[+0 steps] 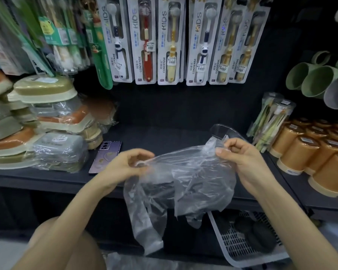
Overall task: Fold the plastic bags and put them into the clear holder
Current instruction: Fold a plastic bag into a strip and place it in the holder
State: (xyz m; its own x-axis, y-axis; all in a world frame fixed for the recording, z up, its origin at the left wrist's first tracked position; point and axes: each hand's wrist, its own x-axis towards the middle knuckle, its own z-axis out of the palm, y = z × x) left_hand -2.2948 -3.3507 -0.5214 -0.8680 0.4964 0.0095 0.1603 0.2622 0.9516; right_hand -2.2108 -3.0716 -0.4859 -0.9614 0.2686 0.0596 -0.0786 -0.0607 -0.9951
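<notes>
The left hand [129,164] and right hand [240,156], held apart, each pinch the top edge of a crumpled bag [183,176] hanging before the shelf [47,174]. It hides most of the holder [220,130] behind; only the holder's rim shows.

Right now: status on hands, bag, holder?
Left hand, right hand both pinch crumpled clear plastic bag, not yet folded. Clear plastic holder behind it. Purple phone alongside.

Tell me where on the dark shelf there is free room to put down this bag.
The bare shelf between the phone and the clear holder, behind the plastic bag. Crowded: soap boxes at left, orange cups at right.
</notes>
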